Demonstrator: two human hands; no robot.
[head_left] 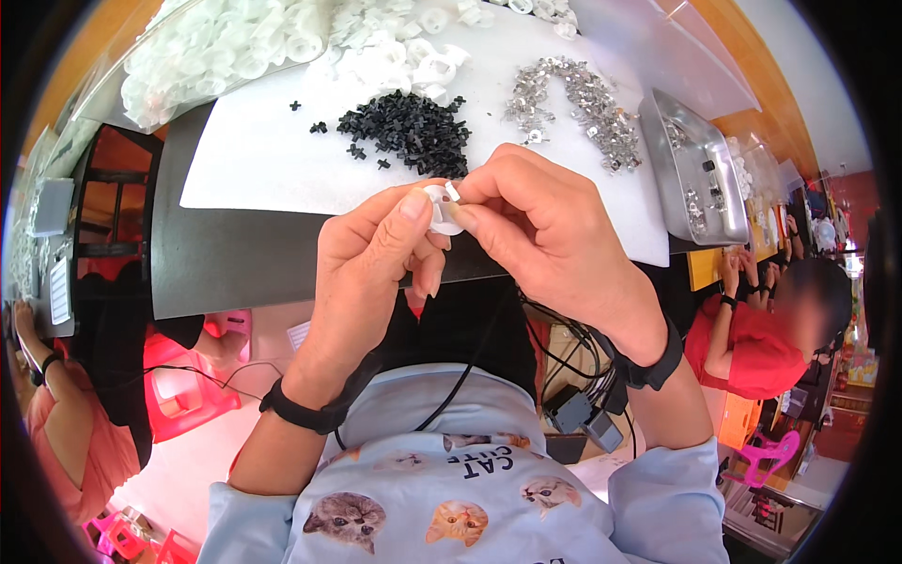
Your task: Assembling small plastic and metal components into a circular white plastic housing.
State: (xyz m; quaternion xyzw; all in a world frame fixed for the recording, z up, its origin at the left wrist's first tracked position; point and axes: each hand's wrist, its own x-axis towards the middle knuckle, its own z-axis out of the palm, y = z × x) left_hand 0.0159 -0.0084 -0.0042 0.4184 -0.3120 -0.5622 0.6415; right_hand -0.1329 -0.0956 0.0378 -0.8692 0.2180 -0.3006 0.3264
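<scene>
A work surface (235,254) with a dark top fills the upper half of the view, a white sheet (272,160) spread over most of it and an orange wooden edge showing along its far sides; on the sheet lie three heaps, well apart from one another: white plastic rings (395,42) at the far edge, small black cross-shaped pieces (409,127) in the middle, and shiny metal clips (583,99) in a curved trail to the right; a clear bag of more white parts (216,42) sits at the far left, and a metal tray (691,169) with a few small pieces stands at the right end; the left hand (371,273) and right hand (540,226) meet just above the near edge of the surface, in front of the black heap; between them is a small white plastic ring (442,209), pinched by the left thumb and fingers (413,207) on one side and by the right thumb and forefinger on the other, both sets of fingers closed tight on it; each wrist wears a black band with a cable running down over a pale blue shirt printed with cats; other people sit nearby, one in pink at the left, one in red at the right; pink plastic stools (188,395) stand on the floor below.
</scene>
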